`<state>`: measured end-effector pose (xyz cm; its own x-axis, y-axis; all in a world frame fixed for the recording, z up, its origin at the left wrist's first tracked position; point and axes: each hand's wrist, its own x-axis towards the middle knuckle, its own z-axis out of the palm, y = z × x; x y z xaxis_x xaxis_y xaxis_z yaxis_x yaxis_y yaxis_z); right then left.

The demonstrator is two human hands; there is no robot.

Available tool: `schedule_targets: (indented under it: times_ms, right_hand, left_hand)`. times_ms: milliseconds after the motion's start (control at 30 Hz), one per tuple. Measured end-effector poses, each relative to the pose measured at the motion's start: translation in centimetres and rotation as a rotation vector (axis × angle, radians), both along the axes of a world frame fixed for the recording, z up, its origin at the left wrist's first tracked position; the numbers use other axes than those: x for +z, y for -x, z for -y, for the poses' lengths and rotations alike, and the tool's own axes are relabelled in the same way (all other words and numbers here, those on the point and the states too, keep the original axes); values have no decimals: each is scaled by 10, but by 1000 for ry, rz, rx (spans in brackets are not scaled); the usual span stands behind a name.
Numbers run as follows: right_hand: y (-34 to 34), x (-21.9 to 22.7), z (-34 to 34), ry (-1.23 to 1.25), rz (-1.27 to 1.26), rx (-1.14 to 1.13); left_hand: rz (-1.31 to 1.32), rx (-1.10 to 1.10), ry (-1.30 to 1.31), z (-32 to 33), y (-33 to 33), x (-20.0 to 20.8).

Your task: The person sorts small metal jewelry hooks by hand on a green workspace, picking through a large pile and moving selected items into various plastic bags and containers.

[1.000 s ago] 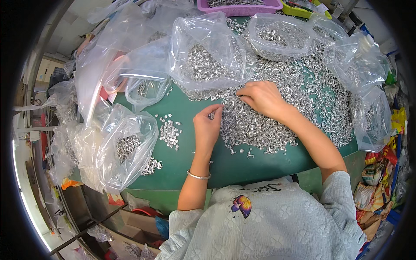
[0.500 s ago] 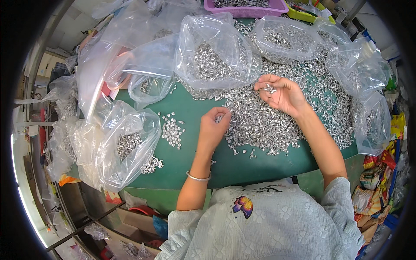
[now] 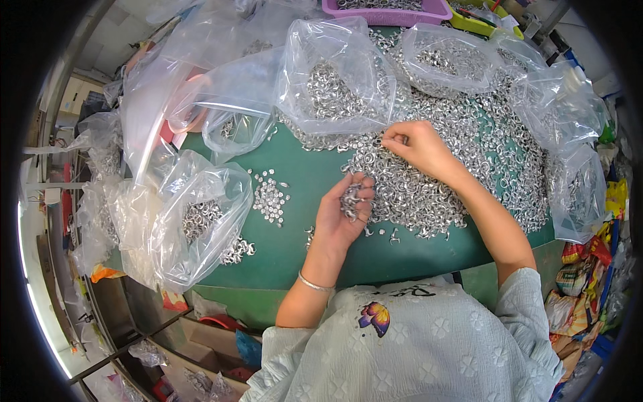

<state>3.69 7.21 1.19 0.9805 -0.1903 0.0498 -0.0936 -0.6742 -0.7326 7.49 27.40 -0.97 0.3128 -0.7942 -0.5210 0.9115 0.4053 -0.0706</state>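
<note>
A broad pile of small silvery curved metal parts (image 3: 429,194) covers the right half of the green table (image 3: 295,248). At the pile's left edge my left hand (image 3: 340,216) is turned palm up, its fingers curled round several metal parts (image 3: 350,201). My right hand (image 3: 418,149) is over the pile's upper part, palm down, with thumb and fingertips pinched together. What lies in that pinch, if anything, is too small to make out. Left of my left hand is a small group of round silvery pieces (image 3: 269,201).
Clear plastic bags of metal parts stand behind the pile (image 3: 331,94) and at the left (image 3: 201,221). More bags (image 3: 569,181) line the right edge. At the back are a purple basket (image 3: 388,15) and a yellow-green basket (image 3: 482,21). An open drawer (image 3: 207,342) lies below the table's left.
My left hand has rolled from palm down to palm up, showing the parts in it. My right hand has turned from palm up to palm down and moved slightly left.
</note>
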Motion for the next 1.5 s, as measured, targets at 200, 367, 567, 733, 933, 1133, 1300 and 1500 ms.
schedule_targets:
  times_ms: [200,367,567,733,933,1133,1300,1500]
  right_hand:
    - [53,37,-47,-507,-19,-20]
    - [83,19,-55,12,354,33]
    - [100,2,-68,-1316,658,-606]
    - [123,-3,-48,-1563,561,-741]
    - [153,18,-19,-2166,519,-772]
    - [188,8,21,-2323,730,-692]
    - [243,46,91,-1765,1124,-657]
    - [292,20,234,-257,850,-1221]
  left_hand:
    - [158,-99,-332,29,33,31]
    - [220,14,36,45,50,11]
    - [923,147,-178,87,90,22]
    - [1743,113,-436,117,122,18]
    - [2075,209,-262,144,138,45]
    - [1832,459,-54,147,148,58]
    - [1807,391,-385,93,104,58]
    - [1395,432,-710,38,65,24]
